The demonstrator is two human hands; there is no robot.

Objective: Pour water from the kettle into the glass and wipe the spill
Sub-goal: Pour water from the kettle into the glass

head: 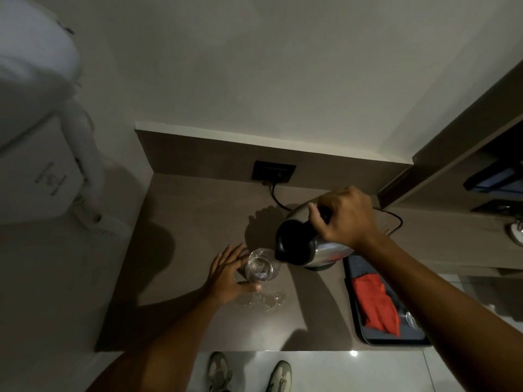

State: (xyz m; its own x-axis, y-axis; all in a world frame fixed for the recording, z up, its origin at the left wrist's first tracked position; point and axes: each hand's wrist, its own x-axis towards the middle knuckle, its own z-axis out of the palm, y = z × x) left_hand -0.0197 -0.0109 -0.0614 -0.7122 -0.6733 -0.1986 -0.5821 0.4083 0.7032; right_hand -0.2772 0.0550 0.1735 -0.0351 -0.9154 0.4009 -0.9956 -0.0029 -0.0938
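My right hand (pixel 343 219) grips the black handle of a steel kettle (pixel 317 244) with a black lid, tilted left so its spout hangs over a clear glass (pixel 261 268). The glass stands on the brown counter (pixel 184 250) and holds some water. My left hand (pixel 230 274) wraps the glass from the left side, fingers spread around it. A small puddle of spilled water (pixel 263 299) lies on the counter just in front of the glass. An orange-red cloth (pixel 376 304) lies on a dark tray (pixel 396 342) to the right.
The kettle's round base (pixel 319 267) sits beneath it, its black cord (pixel 276 198) running to a wall socket (pixel 274 172). A second glass (pixel 411 319) lies on the tray. A shelf unit (pixel 467 165) rises at the right. The counter's front edge is near my shoes.
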